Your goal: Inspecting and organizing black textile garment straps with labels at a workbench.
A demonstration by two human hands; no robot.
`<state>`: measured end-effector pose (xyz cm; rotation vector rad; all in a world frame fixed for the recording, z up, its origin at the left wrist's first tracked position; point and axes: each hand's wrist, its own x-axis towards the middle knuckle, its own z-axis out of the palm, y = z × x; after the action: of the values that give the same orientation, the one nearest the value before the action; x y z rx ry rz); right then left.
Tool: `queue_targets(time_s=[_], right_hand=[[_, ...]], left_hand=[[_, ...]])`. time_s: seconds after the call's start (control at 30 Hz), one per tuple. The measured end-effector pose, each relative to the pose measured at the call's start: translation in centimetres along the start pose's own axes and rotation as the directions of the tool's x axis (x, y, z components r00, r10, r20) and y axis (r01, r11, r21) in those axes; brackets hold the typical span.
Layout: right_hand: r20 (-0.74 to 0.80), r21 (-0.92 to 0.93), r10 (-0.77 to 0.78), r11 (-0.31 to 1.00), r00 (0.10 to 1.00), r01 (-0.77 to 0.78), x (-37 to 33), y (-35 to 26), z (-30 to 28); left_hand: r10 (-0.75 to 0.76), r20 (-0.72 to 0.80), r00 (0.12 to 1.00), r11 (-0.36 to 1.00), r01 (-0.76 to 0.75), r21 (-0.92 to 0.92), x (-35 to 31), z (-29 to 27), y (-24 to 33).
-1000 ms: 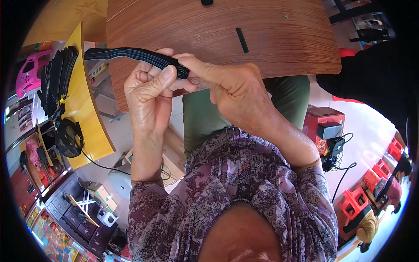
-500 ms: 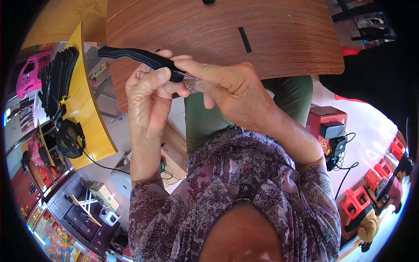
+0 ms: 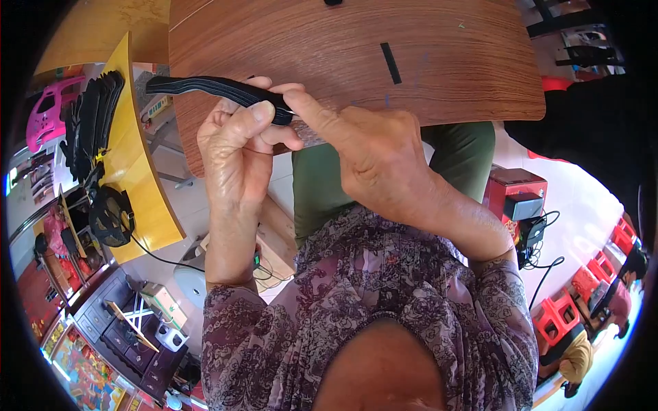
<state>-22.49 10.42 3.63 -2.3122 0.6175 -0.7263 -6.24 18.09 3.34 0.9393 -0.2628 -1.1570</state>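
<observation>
A long, narrow black strip of cloth-like material (image 3: 219,88), layered with pale lines along its edge, extends over the table's left part. My left hand (image 3: 236,154) is closed on its right end, the thumb pressing from above and the fingers curled beneath. At that end, the tip of my right hand's (image 3: 384,161) index finger touches the strip. A thin pale sliver shows beside that fingertip; its kind is unclear. The other right fingers are folded under and mostly hidden, so what they hold cannot be seen. A short black strip (image 3: 390,63) lies on the brown wooden table (image 3: 466,75).
Left of the table is a yellow board (image 3: 147,192) with a stack of black pieces (image 3: 96,113) and a small black fan (image 3: 111,216). A person in black is close on the right. A red box (image 3: 515,192) with cables stands on the floor, with red stools (image 3: 556,315) beyond.
My right hand has turned, its thumb passing out of sight, while the index finger stays by the strip's end. The left hand keeps its hold, and the strip has shifted slightly left.
</observation>
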Motion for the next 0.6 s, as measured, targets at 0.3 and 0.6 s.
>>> queue_targets(time_s=[0.3,0.6], right_hand=[[-0.028,-0.075,0.03,0.997,0.999,-0.032,0.5,-0.3,0.6],[0.099,0.253,0.163,0.95,0.982,-0.183,1.1,0.2,-0.2]], left_hand=[[0.123,-0.042,0.992,0.988,-0.118,0.103,-0.4,1.4,-0.4],[-0.032,0.075,0.997,0.999,0.031,0.016,0.4,0.2,0.2]])
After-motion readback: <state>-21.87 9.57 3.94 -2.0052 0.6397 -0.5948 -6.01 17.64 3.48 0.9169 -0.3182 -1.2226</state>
